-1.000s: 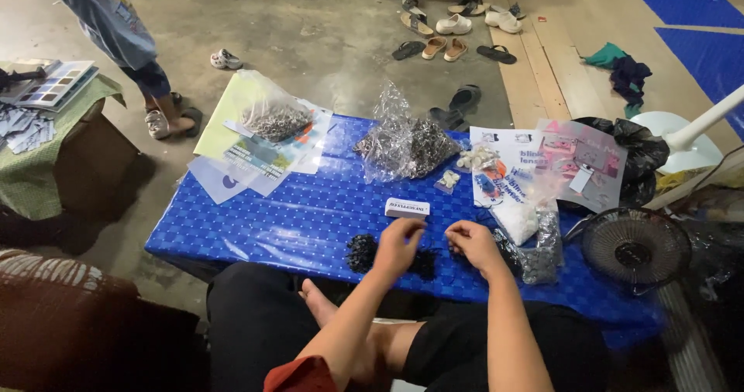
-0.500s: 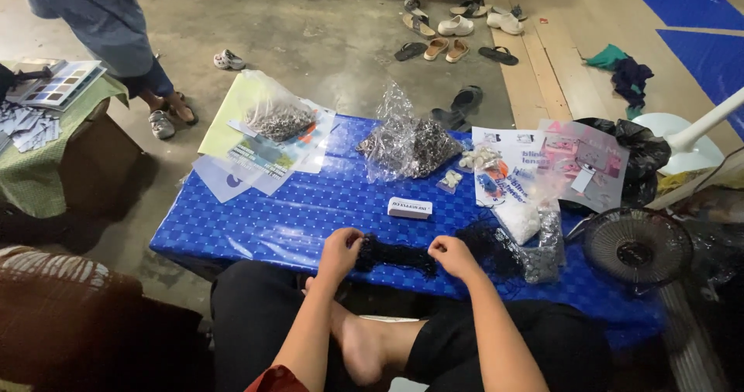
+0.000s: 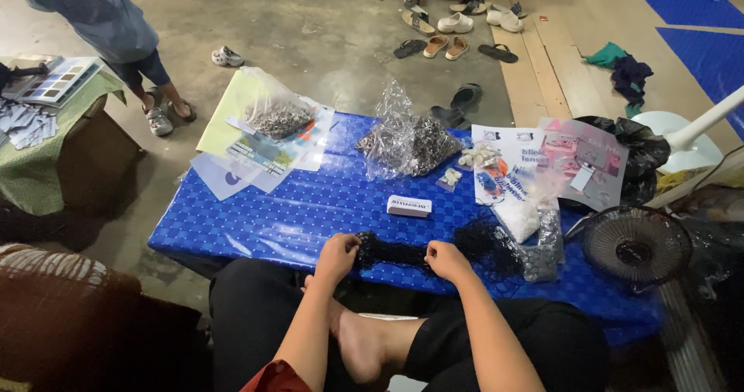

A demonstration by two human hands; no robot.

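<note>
Both forearms are reaching forward over the lap. The left hand [image 3: 338,254] and right hand [image 3: 447,259] are each curling fingers, apparently pinching opposite ends of a black mesh piece [image 3: 391,251] lying stretched along the blue bench's [image 3: 310,206] near edge.

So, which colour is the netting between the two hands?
Black; the netting shows best in the head view, against the blue table cover.
</note>
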